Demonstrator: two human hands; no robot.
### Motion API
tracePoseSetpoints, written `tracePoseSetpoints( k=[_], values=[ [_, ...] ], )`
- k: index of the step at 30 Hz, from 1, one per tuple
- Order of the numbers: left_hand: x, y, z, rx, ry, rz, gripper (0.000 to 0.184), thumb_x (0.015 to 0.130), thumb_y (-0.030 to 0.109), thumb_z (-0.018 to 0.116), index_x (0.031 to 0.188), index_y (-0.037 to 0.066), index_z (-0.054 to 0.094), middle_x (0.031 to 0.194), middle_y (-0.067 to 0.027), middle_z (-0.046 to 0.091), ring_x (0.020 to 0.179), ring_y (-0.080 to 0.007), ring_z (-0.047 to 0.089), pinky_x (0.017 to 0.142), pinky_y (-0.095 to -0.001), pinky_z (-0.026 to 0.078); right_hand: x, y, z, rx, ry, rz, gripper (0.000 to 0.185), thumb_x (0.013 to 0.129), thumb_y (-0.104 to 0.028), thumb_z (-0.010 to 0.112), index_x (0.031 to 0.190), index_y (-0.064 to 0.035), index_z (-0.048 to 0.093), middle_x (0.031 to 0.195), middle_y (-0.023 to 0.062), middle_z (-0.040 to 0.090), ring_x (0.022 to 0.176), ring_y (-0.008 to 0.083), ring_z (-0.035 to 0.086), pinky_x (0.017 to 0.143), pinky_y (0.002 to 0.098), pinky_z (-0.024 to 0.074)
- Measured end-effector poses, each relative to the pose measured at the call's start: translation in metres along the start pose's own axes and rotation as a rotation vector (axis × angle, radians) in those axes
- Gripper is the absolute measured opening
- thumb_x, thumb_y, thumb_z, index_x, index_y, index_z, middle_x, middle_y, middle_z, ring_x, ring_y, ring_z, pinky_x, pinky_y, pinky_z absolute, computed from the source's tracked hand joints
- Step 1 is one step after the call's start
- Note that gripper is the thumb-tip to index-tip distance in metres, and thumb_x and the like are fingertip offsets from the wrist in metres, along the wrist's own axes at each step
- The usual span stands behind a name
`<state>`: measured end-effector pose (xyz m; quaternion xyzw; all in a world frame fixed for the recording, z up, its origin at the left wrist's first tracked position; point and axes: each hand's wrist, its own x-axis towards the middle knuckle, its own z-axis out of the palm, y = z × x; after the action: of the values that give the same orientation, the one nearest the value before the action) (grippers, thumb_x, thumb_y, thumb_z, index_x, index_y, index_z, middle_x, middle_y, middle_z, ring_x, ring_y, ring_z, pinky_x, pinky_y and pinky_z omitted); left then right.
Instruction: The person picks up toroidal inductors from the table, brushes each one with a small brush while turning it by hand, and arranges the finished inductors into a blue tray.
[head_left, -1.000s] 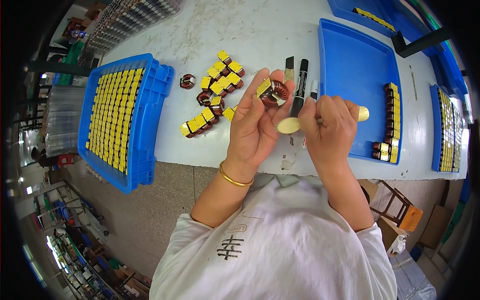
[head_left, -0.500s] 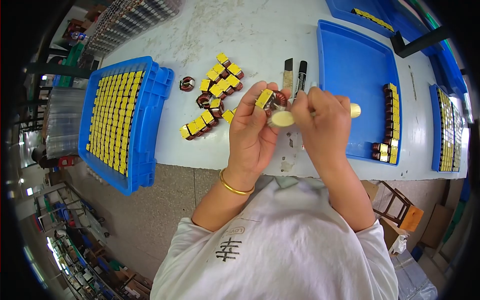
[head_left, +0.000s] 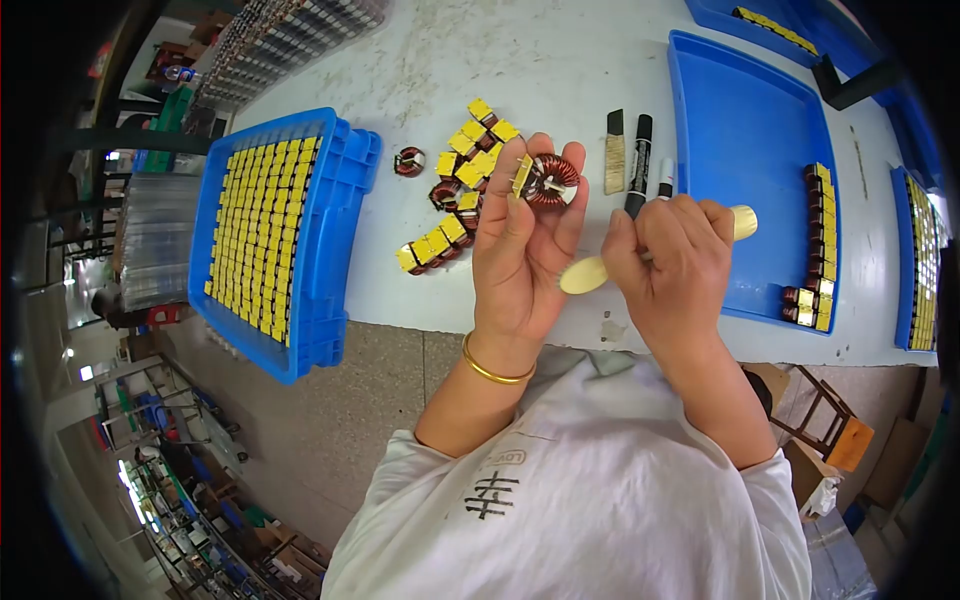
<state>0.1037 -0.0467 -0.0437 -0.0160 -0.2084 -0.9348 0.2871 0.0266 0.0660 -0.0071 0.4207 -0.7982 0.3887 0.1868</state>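
Red-brown winding, glossy and tightly ridged, is noted on the coil [head_left: 553,183], a ring with a flat yellow plate at its 9 o'clock side and a white piece near its centre. The coil is held in the left hand [head_left: 518,255], palm up, between thumb and fingers. A cream tool [head_left: 583,276] is gripped in the right hand [head_left: 672,250], with the fingers curled tightly over its middle. Its long axis is set from between 8 and 9 o'clock to between 2 and 3. From its smooth oval end, the coil is found between 11 and 12 o'clock, with a gap seen between them; from the right hand, at 10 o'clock. Whether the left palm is touched by the oval end cannot be determined. Loose coils [head_left: 475,172], faced with similar yellow plates, are recorded at 10 o'clock from the left hand on the pale, stained table [head_left: 560,60]. A moulded blue tray [head_left: 750,130] is sited at 1 o'clock from the right hand.
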Motion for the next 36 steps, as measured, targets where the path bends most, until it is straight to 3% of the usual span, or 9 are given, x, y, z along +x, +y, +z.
tracePoseSetpoints(
  k=[13, 36],
  values=[
    [-0.002, 0.002, -0.007, -0.098, 0.005, -0.044, 0.045, 0.096, 0.007, 0.05, 0.139, 0.005, 0.037, 0.143, -0.0122, 0.039, 0.136, -0.0346, 0.032, 0.111, -0.0448, 0.038, -0.003, 0.002, 0.009, -0.017, 0.028, -0.006, 0.027, 0.071, -0.01, 0.07, 0.062, -0.0108, 0.045, 0.056, 0.0015, 0.047, 0.056, 0.0196, 0.048, 0.065, 0.0331, 0.0352],
    [-0.003, -0.002, -0.011, 0.043, 0.036, -0.096, 0.047, 0.096, 0.016, 0.052, 0.139, 0.003, 0.037, 0.135, -0.0135, 0.047, 0.128, -0.0328, 0.045, 0.105, -0.0403, 0.046, -0.004, 0.005, 0.009, -0.02, 0.025, 0.016, 0.027, 0.071, -0.009, 0.07, 0.062, -0.0107, 0.045, 0.057, 0.0009, 0.049, 0.057, 0.019, 0.049, 0.065, 0.0326, 0.0354]
  ],
)
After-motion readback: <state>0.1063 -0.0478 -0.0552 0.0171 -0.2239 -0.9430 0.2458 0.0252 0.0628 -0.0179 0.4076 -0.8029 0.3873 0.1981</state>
